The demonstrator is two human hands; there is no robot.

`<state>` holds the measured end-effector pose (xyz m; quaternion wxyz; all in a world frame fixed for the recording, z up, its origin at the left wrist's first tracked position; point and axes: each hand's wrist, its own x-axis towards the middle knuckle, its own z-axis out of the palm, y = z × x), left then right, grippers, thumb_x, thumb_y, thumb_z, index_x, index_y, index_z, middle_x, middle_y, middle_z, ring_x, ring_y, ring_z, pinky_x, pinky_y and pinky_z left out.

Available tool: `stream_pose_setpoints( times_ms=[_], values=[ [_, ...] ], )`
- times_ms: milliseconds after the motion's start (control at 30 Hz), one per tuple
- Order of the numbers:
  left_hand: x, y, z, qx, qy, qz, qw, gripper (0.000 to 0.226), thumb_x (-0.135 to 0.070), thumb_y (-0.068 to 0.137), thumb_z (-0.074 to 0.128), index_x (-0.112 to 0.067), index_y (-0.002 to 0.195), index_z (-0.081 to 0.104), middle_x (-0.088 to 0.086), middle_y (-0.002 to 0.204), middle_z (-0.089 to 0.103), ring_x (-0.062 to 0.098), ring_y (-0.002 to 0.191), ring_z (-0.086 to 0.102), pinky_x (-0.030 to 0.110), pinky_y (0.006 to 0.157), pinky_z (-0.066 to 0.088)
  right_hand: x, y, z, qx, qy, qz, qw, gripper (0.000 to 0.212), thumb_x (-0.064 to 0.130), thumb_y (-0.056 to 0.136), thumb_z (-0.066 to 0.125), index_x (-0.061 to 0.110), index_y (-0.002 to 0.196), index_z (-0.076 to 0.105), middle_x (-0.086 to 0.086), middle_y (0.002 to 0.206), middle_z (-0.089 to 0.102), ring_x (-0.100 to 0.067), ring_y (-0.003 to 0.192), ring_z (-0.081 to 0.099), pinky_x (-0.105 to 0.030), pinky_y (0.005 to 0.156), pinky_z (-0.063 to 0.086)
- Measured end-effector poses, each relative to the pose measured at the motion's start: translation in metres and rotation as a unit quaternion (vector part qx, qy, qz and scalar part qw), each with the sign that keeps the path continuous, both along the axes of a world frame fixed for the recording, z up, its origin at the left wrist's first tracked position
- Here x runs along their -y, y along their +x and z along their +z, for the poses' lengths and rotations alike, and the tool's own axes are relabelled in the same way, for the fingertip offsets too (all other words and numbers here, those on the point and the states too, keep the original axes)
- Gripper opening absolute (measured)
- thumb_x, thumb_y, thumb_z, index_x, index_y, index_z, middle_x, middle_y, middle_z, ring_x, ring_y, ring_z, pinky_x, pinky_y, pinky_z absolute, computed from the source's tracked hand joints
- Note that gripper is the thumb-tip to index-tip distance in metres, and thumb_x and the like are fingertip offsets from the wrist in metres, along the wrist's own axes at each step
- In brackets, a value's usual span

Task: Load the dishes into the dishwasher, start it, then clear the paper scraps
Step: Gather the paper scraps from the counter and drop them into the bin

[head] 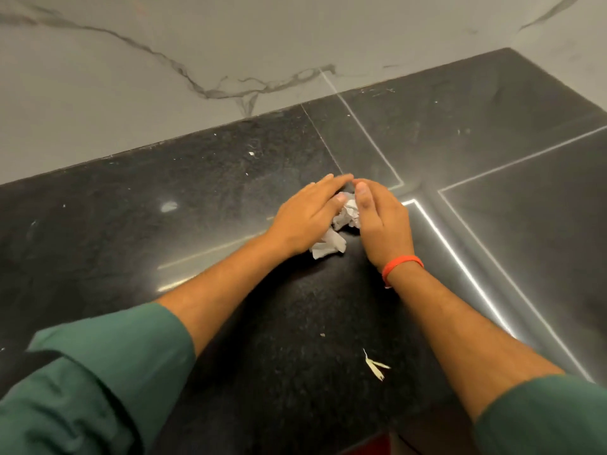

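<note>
Crumpled white paper scraps [345,216] lie on the black stone counter [131,208], bunched between my two hands. My left hand [305,215] lies flat against their left side with straight fingers. My right hand [381,218], with an orange band at the wrist, cups them from the right, and its fingertips meet those of the left hand. One scrap [328,247] sticks out below the left palm. No dishes or dishwasher are in view.
A thin pale sliver [374,364] and small crumbs [252,154] lie loose on the counter. A white marbled wall [197,44] backs it. Bright reflected lines cross the counter at the right. The near edge runs along the bottom.
</note>
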<state>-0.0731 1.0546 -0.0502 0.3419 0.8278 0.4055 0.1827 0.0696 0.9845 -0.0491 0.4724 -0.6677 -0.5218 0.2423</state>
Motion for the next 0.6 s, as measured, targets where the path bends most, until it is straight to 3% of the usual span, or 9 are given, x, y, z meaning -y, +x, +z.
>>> stream_pose_setpoints(
  times_ms=[67,200,367,533,600],
  values=[
    [0.012,0.005,-0.004,-0.048,0.027,-0.046,0.997,0.054,-0.042,0.103,0.025,-0.033,0.154,0.036,-0.013,0.158,0.041,0.003,0.151,0.021,0.035,0.125,0.017,0.015,0.007,0.001,-0.091,-0.010,0.001,0.996,0.043,0.044,0.103,0.035,0.020,0.113,0.070,0.008,0.109,0.071,-0.004,0.107,0.063,-0.032,0.095,0.049],
    [0.059,0.004,-0.003,-0.001,0.014,-0.061,0.998,0.052,-0.038,0.103,0.027,-0.029,0.154,0.038,-0.008,0.155,0.046,0.008,0.148,0.032,0.035,0.124,0.018,0.061,0.011,0.003,-0.172,-0.015,-0.001,0.985,0.043,0.040,0.105,0.036,0.018,0.108,0.073,-0.002,0.109,0.074,-0.018,0.108,0.067,-0.049,0.100,0.050],
    [0.112,-0.007,-0.005,0.009,0.014,-0.062,0.998,0.052,-0.043,0.105,0.025,-0.030,0.153,0.039,-0.010,0.156,0.043,-0.001,0.148,0.026,0.023,0.124,0.013,0.119,0.003,0.004,-0.193,0.002,0.012,0.981,0.038,0.030,0.108,0.035,0.015,0.118,0.068,-0.002,0.121,0.069,-0.018,0.120,0.061,-0.048,0.106,0.045],
    [0.123,-0.005,-0.006,0.015,0.004,-0.048,0.999,0.053,-0.050,0.106,0.022,-0.032,0.150,0.046,-0.015,0.152,0.048,-0.004,0.149,0.022,0.034,0.125,0.015,0.182,0.000,-0.005,-0.242,0.062,-0.133,0.959,0.038,0.029,0.106,0.032,0.022,0.129,0.062,-0.001,0.138,0.059,-0.019,0.136,0.049,-0.048,0.116,0.033],
    [0.124,-0.004,-0.007,0.014,0.009,-0.047,0.999,0.049,-0.047,0.107,0.024,-0.032,0.148,0.048,-0.018,0.152,0.048,-0.003,0.150,0.022,0.036,0.125,0.016,0.216,-0.013,-0.006,-0.212,0.067,-0.190,0.956,0.038,0.030,0.105,0.032,0.022,0.128,0.061,-0.002,0.140,0.058,-0.019,0.136,0.048,-0.047,0.116,0.033]
  ],
)
